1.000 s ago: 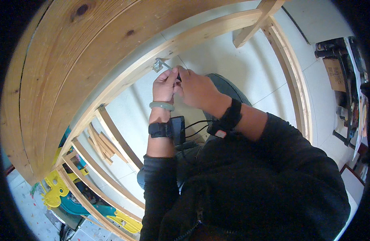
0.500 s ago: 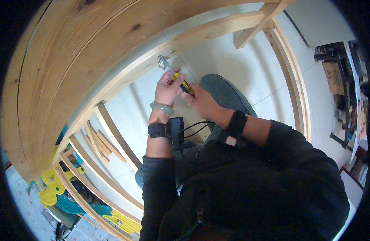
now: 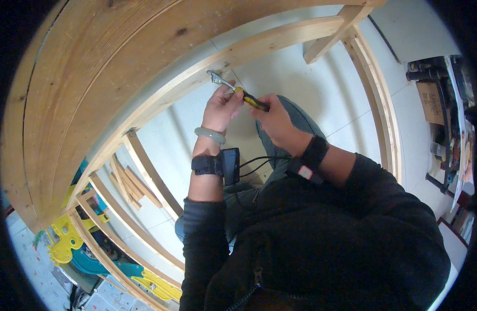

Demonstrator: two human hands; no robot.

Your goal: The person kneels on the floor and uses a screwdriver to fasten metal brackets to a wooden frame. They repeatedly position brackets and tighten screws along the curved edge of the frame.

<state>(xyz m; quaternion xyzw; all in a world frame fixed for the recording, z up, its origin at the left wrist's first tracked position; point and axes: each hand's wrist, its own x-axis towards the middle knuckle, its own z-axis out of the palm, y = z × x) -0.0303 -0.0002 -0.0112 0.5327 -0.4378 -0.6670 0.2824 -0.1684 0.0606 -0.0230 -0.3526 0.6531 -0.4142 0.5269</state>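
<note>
A screwdriver [image 3: 256, 103] with a yellow and black handle slants up to the left, its metal shaft pointing at a small metal bracket [image 3: 216, 77] on the light wooden rail [image 3: 186, 80]. With thumb and fingers, my left hand [image 3: 221, 110] pinches the front of the handle near the shaft. The handle's rear end is in the closed fingers of my right hand [image 3: 278, 123]. Whether the tip touches a screw in the bracket is too small to tell.
Above the rail lies a broad wooden panel [image 3: 93, 67]. Wooden slats [image 3: 140, 223] and loose wood strips [image 3: 128, 184] are at lower left, beside a yellow and teal plastic thing [image 3: 93, 259]. A cluttered shelf with a cardboard box [image 3: 430, 102] stands at right.
My right hand has moved right, toward the handle's end, and more of the screwdriver shows. My left hand has shifted slightly right and still pinches it.
</note>
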